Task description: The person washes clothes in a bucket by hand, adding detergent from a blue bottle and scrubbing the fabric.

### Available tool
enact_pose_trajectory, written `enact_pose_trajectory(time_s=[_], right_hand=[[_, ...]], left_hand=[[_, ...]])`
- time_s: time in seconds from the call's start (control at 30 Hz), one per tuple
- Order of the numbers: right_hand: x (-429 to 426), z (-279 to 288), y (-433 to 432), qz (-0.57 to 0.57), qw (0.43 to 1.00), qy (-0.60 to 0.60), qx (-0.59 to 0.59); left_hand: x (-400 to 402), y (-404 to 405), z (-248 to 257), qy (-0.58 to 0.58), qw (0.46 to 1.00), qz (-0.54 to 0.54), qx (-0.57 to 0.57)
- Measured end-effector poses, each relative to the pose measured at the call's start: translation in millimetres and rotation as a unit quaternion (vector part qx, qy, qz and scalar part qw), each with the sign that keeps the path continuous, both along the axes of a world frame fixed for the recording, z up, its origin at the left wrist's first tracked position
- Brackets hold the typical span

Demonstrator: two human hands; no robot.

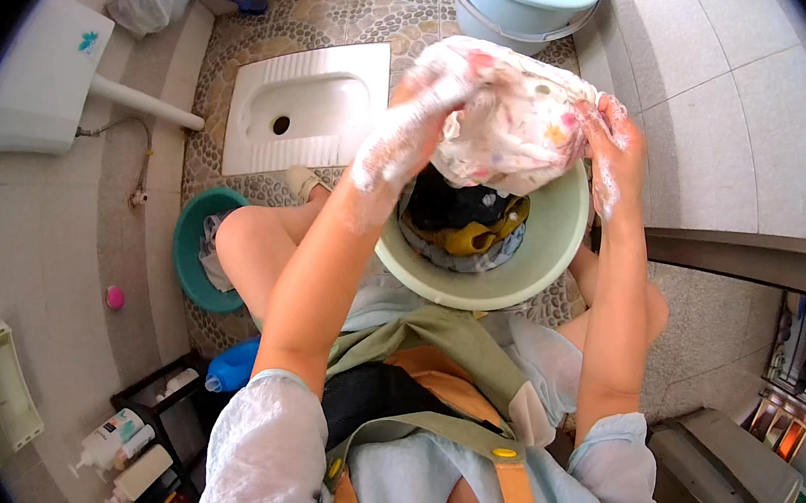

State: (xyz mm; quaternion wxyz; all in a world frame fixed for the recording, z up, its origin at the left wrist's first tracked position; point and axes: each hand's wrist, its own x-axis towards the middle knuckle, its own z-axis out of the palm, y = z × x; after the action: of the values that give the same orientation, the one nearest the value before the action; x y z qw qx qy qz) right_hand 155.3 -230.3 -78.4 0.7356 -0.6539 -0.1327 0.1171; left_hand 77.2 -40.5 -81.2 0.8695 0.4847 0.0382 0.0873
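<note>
A white cloth garment (507, 119) with a colourful print is stretched between my two hands, wet and soapy. My left hand (434, 90), blurred and covered in suds, grips its upper left side. At its right edge, my right hand (609, 128) pinches the fabric between thumb and fingers, with foam running down to the wrist. Below the cloth stands a pale green basin (558, 253) between my legs. Inside lie wet clothes, among them a mustard-yellow piece (472, 238), a black one (445, 199) and a grey-blue one (474, 262). The garment hides the basin's far rim.
A white squat toilet (322, 146) is set in the pebble-patterned floor ahead. A light blue bucket (497, 28) stands at the far right. Left of my knee are a teal basin (192, 274) with cloth inside and a blue bottle (234, 365). A rack (190, 465) holds several pump bottles.
</note>
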Motion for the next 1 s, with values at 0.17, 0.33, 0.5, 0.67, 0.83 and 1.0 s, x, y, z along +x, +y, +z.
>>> enact_pose_trajectory(time_s=[0.17, 0.33, 0.5, 0.67, 0.83, 1.0], right_hand=[[6, -5, 3, 0.007, 0.992, -0.017, -0.123], [2, -26, -5, 0.161, 0.979, 0.092, -0.085], [1, -60, -14, 0.197, 0.953, -0.09, -0.213], [1, -61, -20, 0.045, 0.803, -0.338, -0.489], [-6, -81, -7, -0.034, 0.995, 0.061, -0.07], [-82, -82, 61, 0.013, 0.924, -0.293, -0.245]], left_hand=[[1, -23, -48, 0.119, 0.991, -0.063, 0.005], [2, -27, -96, 0.196, 0.965, 0.153, -0.09], [-1, -36, -92, 0.157, 0.978, -0.067, 0.121], [1, -32, -77, 0.091, 0.818, 0.006, 0.567], [-2, -32, -72, 0.066, 0.991, -0.074, -0.085], [-3, -52, -139, 0.181, 0.973, 0.062, -0.13]])
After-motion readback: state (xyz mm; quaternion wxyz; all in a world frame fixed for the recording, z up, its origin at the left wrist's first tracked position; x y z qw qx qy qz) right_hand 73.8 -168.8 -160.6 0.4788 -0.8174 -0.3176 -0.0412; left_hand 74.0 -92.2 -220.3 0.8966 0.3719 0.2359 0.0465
